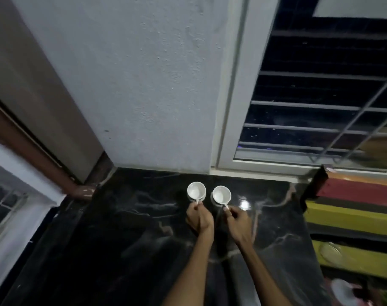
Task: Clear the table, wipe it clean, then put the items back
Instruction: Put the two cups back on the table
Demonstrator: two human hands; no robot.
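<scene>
Two white cups stand side by side on a black marble surface close to the wall. My left hand pinches the handle of the left cup. My right hand grips the handle of the right cup. Both cups look empty and sit upright, a small gap between them.
A grey wall rises behind the cups, and a barred window is at the right. A striped red, yellow and black cloth lies at the right, with a clear glass dish and a white object on it. A brown door frame runs at the left.
</scene>
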